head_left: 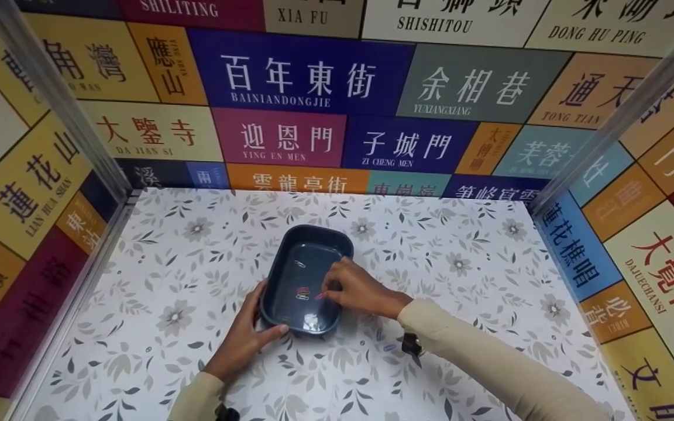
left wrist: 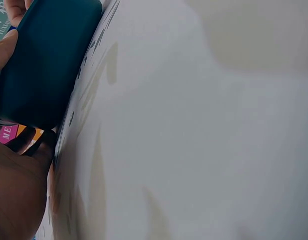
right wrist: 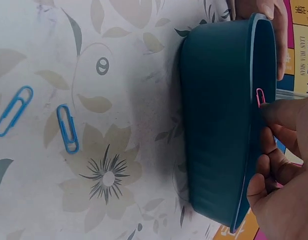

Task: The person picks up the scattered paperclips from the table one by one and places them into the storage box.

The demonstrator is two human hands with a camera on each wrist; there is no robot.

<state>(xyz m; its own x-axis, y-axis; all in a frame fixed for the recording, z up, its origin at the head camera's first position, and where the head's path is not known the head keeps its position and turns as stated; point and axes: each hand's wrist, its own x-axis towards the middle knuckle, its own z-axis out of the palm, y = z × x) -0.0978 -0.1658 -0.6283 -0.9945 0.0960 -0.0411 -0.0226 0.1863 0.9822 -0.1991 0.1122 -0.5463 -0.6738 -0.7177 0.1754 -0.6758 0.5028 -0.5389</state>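
Observation:
A dark blue-green rectangular dish (head_left: 315, 235) sits on the patterned tabletop. My left hand (head_left: 249, 339) holds it at the near left corner, thumb on the near rim and fingers along the left side. Over the dish's right side, my right hand (head_left: 363, 287) pinches a pink paper clip (right wrist: 260, 95) between thumb and finger. Inside the dish lie a small cluster of coloured paper clips (head_left: 302, 293) and a pale paper clip (head_left: 300, 264) farther back. Two blue paper clips, one (right wrist: 68, 129) nearer the dish and another (right wrist: 14, 111) farther out, lie on the table under my right forearm.
The white tabletop (head_left: 460, 327) has a grey leaf and flower print. Panels with large printed lettering (head_left: 302, 76) stand behind it and on both sides. Metal posts (head_left: 100, 155) rise at the back corners.

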